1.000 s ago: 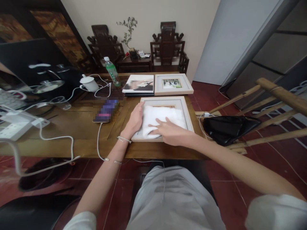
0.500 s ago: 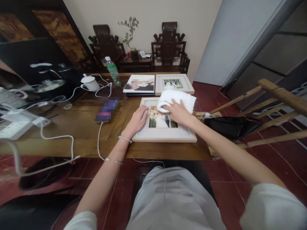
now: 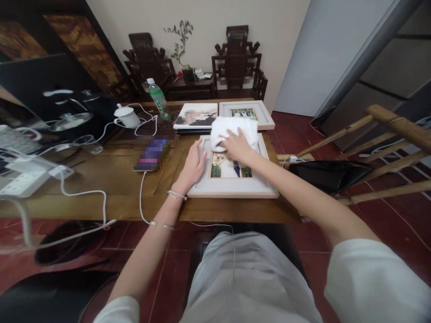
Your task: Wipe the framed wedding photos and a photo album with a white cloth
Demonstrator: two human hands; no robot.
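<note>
A light wooden picture frame (image 3: 232, 195) with a wide pale mat and a small photo lies flat on the table in front of me. My left hand (image 3: 194, 165) holds its left edge, the fingers along the side and the thumb apart on the border. My right hand (image 3: 236, 146) presses a folded white towel (image 3: 235, 127) onto the upper part of the frame, fingers bent into the fabric. The towel hides the frame's top edge and the top of the photo. It also overlaps the front of a second picture frame (image 3: 266, 117) behind.
Left of that second frame lies a white-edged photo panel (image 3: 196, 115) on a dark item. A green-labelled bottle (image 3: 159, 99), lidded white cup (image 3: 127, 116), phone (image 3: 151, 154), clear cup (image 3: 88, 144) and power strip (image 3: 30, 177) with cables occupy the left. A bamboo chair (image 3: 390, 130) stands right.
My right hand has slid the towel left and slightly away from me across the frame. My left hand has turned on the frame's edge, its thumb now apart from the fingers.
</note>
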